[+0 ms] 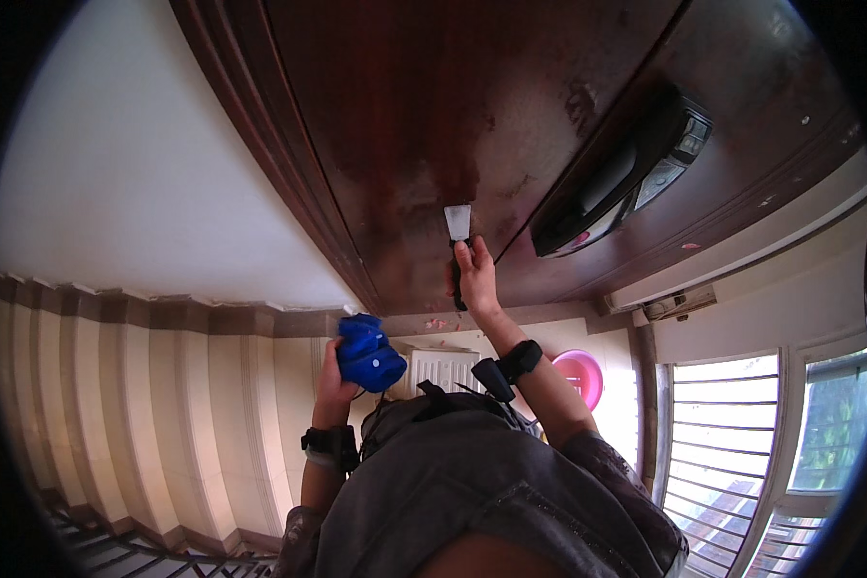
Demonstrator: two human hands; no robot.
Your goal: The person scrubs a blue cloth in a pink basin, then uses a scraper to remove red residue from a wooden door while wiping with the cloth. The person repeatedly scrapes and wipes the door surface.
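Note:
My right hand (pixel 479 278) is closed around the black handle of a scraper. The scraper's flat metal blade (pixel 458 221) lies at or close to the surface of a dark reddish-brown door (pixel 404 130); contact cannot be told. Damp-looking and rough patches mark the door around and above the blade. Lower left, my left hand (pixel 336 376) holds a bunched blue cloth (pixel 370 357), apart from the door. A black door handle with a lock (pixel 628 180) is to the right of the scraper.
Stairs (pixel 188 390) run down at the left beside a white wall (pixel 137 173), with a metal railing (pixel 166 563) at the lower left. A white plastic stool (pixel 444 365) and a pink basin (pixel 585 368) stand below the door. Pinkish scraps lie at its foot. A barred window (pixel 722 433) is at the right.

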